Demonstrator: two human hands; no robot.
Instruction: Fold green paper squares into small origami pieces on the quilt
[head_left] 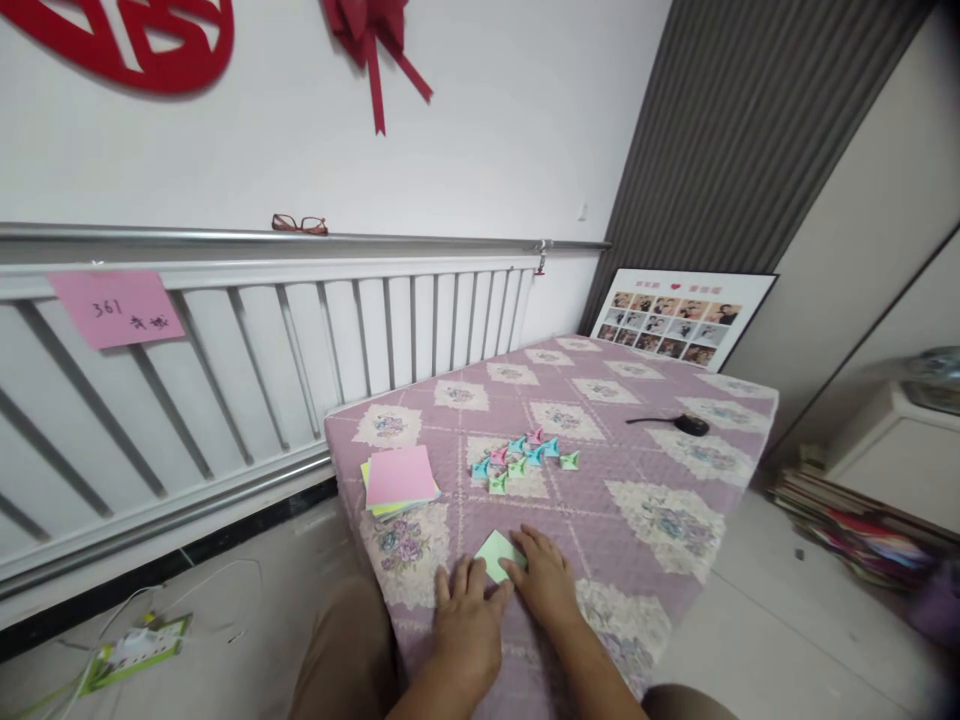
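Note:
A small pale green sheet of paper (492, 552) lies on the table, turned so that a corner points away from me. My left hand (469, 622) rests flat with its fingers stretched out at the sheet's left side, its thumb by the near edge. On the other side, my right hand (547, 578) holds the paper's right part, thumb on top of it and fingers curved along its edge. Both palms hide some of the near and right parts. Beyond the hands stand several small folded paper pieces (517, 467) in blue, pink and green.
A stack of coloured paper squares (401, 477), pink on top, sits at the left edge of the table (577, 525) with its patterned cloth. A black corded object (691, 425) lies to the right. A white radiator (285, 350) runs along the wall; a power strip (135, 650) is on the floor.

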